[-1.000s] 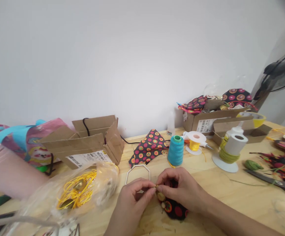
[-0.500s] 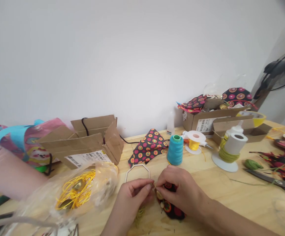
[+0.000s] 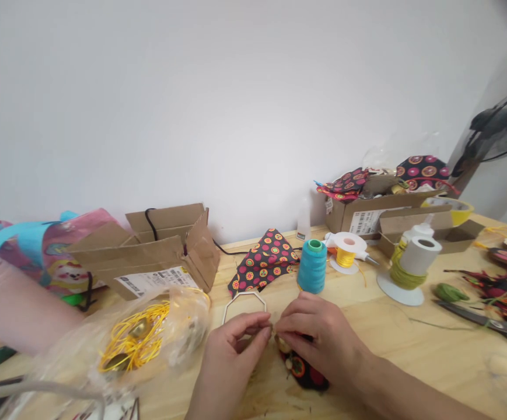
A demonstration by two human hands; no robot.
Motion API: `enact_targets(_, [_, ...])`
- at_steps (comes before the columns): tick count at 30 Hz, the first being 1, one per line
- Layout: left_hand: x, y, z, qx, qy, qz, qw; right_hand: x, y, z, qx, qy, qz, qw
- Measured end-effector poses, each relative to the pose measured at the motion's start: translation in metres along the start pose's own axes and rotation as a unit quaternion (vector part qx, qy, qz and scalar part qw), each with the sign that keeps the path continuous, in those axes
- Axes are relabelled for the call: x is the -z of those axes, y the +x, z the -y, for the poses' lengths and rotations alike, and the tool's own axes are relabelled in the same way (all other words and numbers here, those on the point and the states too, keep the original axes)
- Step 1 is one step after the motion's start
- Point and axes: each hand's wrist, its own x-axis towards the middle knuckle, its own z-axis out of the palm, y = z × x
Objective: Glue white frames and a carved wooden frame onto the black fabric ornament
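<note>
the left hand (image 3: 235, 356) and right hand (image 3: 318, 344) meet fingertip to fingertip just in front of the white frame (image 3: 244, 304), which lies flat on the table (image 3: 411, 350). both are curled tight, thumb against forefinger, pinching something too small to make out between them. under the right hand, and just right of the frame, lies a dark patterned pouch (image 3: 303, 370) with a bead at its near edge; the right palm covers most of it. behind the frame stands a teal spool (image 3: 312, 266), with a patterned cloth (image 3: 264, 261) just beside it. left of the frame sits a clear bag (image 3: 148, 338) of yellow cord.
</note>
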Motion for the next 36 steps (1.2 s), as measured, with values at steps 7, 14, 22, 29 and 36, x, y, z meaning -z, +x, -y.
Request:
enact_targets(7, [0.0008,-0.0023,0.0008,-0.04,0.021,-0.007,0.999,-0.0002,-0.0003,-0.0018,0.003,-0.007,-0.004,1.0])
enact_targets(14, [0.0005,-0.0017,-0.0023,-0.009,-0.005,-0.028,1.0,0.0003,0.0007,-0.0001,-0.012,0.013,-0.03,0.999])
enact_targets(22, [-0.0019,-0.0003,-0.0045,0.031,-0.048,-0.023,0.998,-0.001,0.002,0.0002,0.012,-0.003,-0.043,0.999])
enact_targets(29, [-0.002,0.0012,-0.0061,0.029,-0.041,-0.023,0.998,-0.0001,0.0015,0.001,0.005,0.014,-0.04,0.999])
enact_targets(36, [-0.0013,0.0001,-0.0043,0.027,-0.026,-0.023,0.999,-0.0004,0.0017,0.0004,-0.011,0.038,-0.028,0.999])
